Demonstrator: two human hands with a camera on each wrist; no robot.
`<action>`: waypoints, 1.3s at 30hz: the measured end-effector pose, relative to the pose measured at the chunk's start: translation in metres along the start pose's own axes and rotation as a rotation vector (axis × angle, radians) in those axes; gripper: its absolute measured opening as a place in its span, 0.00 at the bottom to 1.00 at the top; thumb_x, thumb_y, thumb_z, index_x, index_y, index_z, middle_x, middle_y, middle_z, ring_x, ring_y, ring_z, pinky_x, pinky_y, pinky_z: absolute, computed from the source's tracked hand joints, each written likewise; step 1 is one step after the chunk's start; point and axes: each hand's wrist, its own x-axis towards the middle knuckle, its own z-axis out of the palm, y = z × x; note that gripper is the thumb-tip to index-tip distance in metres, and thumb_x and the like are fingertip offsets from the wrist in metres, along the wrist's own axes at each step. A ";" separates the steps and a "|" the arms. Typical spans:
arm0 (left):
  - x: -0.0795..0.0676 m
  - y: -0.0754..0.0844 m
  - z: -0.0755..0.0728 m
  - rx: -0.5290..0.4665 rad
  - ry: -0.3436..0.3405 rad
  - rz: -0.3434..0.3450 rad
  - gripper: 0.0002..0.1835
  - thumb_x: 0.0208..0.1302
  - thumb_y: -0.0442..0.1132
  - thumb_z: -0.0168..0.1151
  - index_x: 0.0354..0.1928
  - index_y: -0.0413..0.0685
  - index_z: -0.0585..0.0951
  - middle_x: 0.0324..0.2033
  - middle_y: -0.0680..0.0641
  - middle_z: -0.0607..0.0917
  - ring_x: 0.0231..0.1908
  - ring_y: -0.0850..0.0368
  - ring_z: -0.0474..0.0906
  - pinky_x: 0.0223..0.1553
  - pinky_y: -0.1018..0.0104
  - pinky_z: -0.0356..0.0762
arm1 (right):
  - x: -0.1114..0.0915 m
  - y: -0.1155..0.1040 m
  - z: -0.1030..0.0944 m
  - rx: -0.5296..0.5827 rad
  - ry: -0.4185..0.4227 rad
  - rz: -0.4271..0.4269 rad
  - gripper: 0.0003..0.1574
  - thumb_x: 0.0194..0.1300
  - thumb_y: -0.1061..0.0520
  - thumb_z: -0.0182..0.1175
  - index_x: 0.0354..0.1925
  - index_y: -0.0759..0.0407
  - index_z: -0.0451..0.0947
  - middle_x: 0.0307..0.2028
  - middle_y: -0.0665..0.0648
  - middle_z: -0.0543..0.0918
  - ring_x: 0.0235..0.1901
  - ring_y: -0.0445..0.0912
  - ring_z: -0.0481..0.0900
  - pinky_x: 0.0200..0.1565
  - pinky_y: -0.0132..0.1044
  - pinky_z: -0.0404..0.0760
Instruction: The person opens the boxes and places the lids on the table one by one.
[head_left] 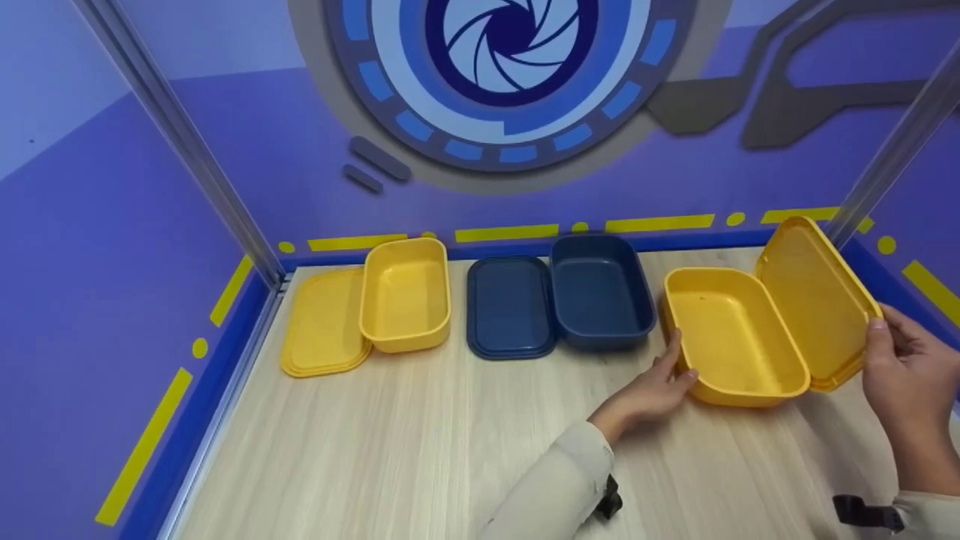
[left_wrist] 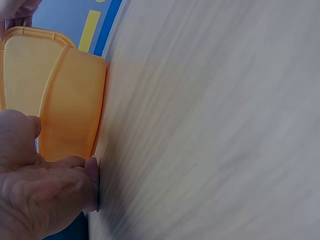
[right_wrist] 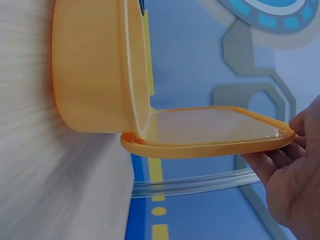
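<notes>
At the right of the table, in the head view, stands a yellow food container (head_left: 731, 337), upright and uncovered. My left hand (head_left: 649, 394) holds its near left corner, fingers along the left wall and thumb at the front. The left wrist view shows that hand (left_wrist: 47, 185) against the container's side (left_wrist: 75, 105). A yellow lid (head_left: 817, 300) stands tilted up along the container's right rim. My right hand (head_left: 911, 375) pinches the lid's outer edge between thumb and fingers. In the right wrist view, the lid's (right_wrist: 215, 130) lower edge meets the container's rim (right_wrist: 132, 75).
A dark blue container (head_left: 604, 292) stands left of the yellow one, with a dark blue lid (head_left: 511, 307) flat beside it. Farther left are another yellow container (head_left: 406, 296) and its flat lid (head_left: 326, 322). Printed panels (head_left: 517, 202) border the wooden table (head_left: 420, 450).
</notes>
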 end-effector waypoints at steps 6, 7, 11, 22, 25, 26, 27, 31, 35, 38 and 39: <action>-0.001 -0.001 0.002 -0.007 -0.002 -0.019 0.38 0.84 0.61 0.46 0.86 0.79 0.41 0.86 0.64 0.51 0.87 0.52 0.48 0.85 0.57 0.52 | 0.000 0.012 0.000 0.044 0.001 0.060 0.28 0.85 0.46 0.47 0.76 0.49 0.74 0.66 0.54 0.84 0.37 0.18 0.71 0.38 0.07 0.70; -0.001 -0.001 0.002 -0.010 -0.002 -0.019 0.38 0.84 0.61 0.46 0.86 0.79 0.41 0.86 0.64 0.51 0.87 0.52 0.48 0.85 0.57 0.52 | 0.001 0.014 0.001 0.046 0.006 0.054 0.28 0.85 0.47 0.48 0.75 0.50 0.74 0.65 0.55 0.84 0.37 0.17 0.70 0.38 0.07 0.70; -0.001 -0.001 0.000 -0.021 0.004 -0.020 0.38 0.84 0.61 0.46 0.86 0.81 0.41 0.86 0.63 0.51 0.87 0.52 0.48 0.86 0.57 0.52 | 0.002 0.018 0.006 0.013 0.015 -0.005 0.29 0.86 0.48 0.47 0.76 0.53 0.74 0.67 0.67 0.83 0.35 0.15 0.67 0.36 0.06 0.68; 0.001 0.000 0.003 -0.064 0.001 -0.024 0.38 0.84 0.60 0.48 0.85 0.82 0.42 0.86 0.62 0.52 0.87 0.53 0.47 0.86 0.58 0.51 | 0.008 0.022 0.011 -0.050 0.004 -0.012 0.29 0.86 0.48 0.46 0.77 0.52 0.73 0.69 0.68 0.81 0.35 0.15 0.65 0.38 0.07 0.69; 0.001 0.000 0.004 -0.062 0.001 -0.027 0.38 0.84 0.60 0.48 0.85 0.83 0.42 0.86 0.62 0.52 0.87 0.53 0.47 0.86 0.57 0.51 | 0.011 0.026 0.011 -0.082 0.005 -0.001 0.29 0.86 0.48 0.44 0.77 0.52 0.72 0.69 0.66 0.82 0.35 0.16 0.63 0.39 0.08 0.68; 0.001 0.000 0.004 -0.062 -0.001 -0.028 0.38 0.83 0.61 0.48 0.85 0.83 0.42 0.86 0.63 0.52 0.87 0.53 0.47 0.86 0.57 0.51 | 0.013 0.028 0.011 -0.093 0.009 0.006 0.30 0.86 0.47 0.44 0.77 0.51 0.72 0.68 0.66 0.82 0.35 0.16 0.63 0.39 0.09 0.68; 0.001 0.001 0.004 -0.063 -0.005 -0.028 0.38 0.83 0.61 0.48 0.85 0.83 0.42 0.86 0.63 0.52 0.87 0.53 0.47 0.86 0.57 0.51 | 0.016 0.030 0.010 -0.099 0.008 0.016 0.30 0.86 0.47 0.43 0.77 0.51 0.73 0.67 0.66 0.83 0.35 0.17 0.63 0.38 0.09 0.67; 0.001 0.001 0.002 -0.076 -0.028 -0.033 0.38 0.84 0.60 0.48 0.85 0.82 0.41 0.86 0.64 0.50 0.87 0.54 0.45 0.86 0.58 0.49 | 0.026 0.039 0.006 -0.120 -0.043 0.090 0.32 0.86 0.45 0.40 0.80 0.49 0.68 0.65 0.64 0.81 0.34 0.20 0.63 0.34 0.11 0.65; 0.000 0.001 0.002 -0.065 -0.040 -0.028 0.39 0.84 0.60 0.47 0.86 0.80 0.41 0.86 0.64 0.49 0.87 0.54 0.45 0.86 0.58 0.49 | 0.036 0.050 0.000 -0.096 -0.116 0.158 0.35 0.88 0.44 0.34 0.83 0.51 0.61 0.48 0.46 0.79 0.34 0.27 0.67 0.32 0.14 0.70; -0.001 0.000 0.003 -0.050 -0.041 -0.024 0.39 0.84 0.61 0.47 0.86 0.80 0.41 0.86 0.63 0.50 0.87 0.54 0.46 0.86 0.58 0.49 | 0.044 0.060 -0.002 -0.049 -0.138 0.183 0.35 0.88 0.44 0.31 0.84 0.52 0.58 0.40 0.35 0.69 0.33 0.30 0.70 0.31 0.17 0.75; -0.001 0.000 0.003 -0.045 -0.042 -0.022 0.39 0.84 0.61 0.47 0.86 0.79 0.40 0.86 0.63 0.49 0.87 0.54 0.46 0.86 0.59 0.49 | 0.046 0.063 -0.003 -0.043 -0.144 0.193 0.36 0.88 0.44 0.31 0.85 0.53 0.56 0.40 0.34 0.67 0.33 0.31 0.70 0.30 0.17 0.76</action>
